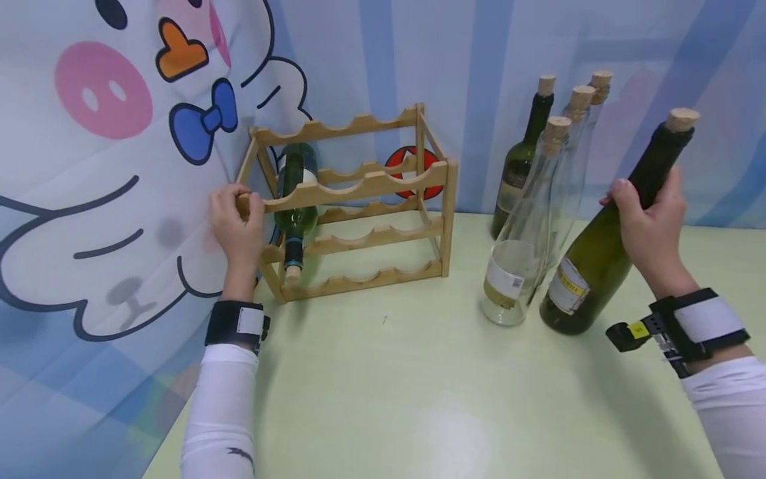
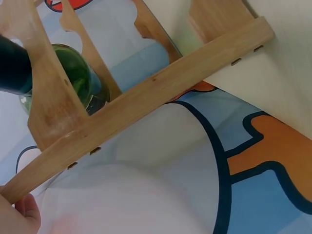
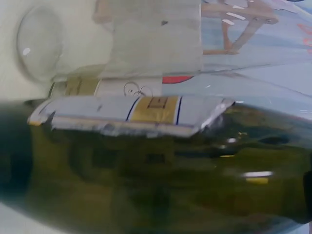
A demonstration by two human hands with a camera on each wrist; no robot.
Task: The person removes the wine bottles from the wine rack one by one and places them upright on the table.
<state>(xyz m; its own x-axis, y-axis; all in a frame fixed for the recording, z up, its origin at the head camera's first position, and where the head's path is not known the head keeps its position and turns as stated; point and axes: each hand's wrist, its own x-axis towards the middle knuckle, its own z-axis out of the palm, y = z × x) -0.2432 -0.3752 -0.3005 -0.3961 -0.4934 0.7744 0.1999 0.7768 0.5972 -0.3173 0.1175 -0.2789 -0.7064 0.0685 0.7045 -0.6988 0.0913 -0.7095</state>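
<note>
My left hand grips the near left upper corner of a wooden wine rack, fingers and thumb curled over the top rail. In the rack's left slot lies a green wine bottle, its corked neck pointing toward me. On the right, my right hand holds a dark green corked wine bottle around the base of its neck. This bottle leans to the right, its bottom low over the table beside a clear corked bottle. In the right wrist view the held bottle's label shows close up.
Behind the near clear bottle stand more clear corked bottles and a dark green one, close together. A cartoon-printed cloth hangs behind and to the left of the pale green table.
</note>
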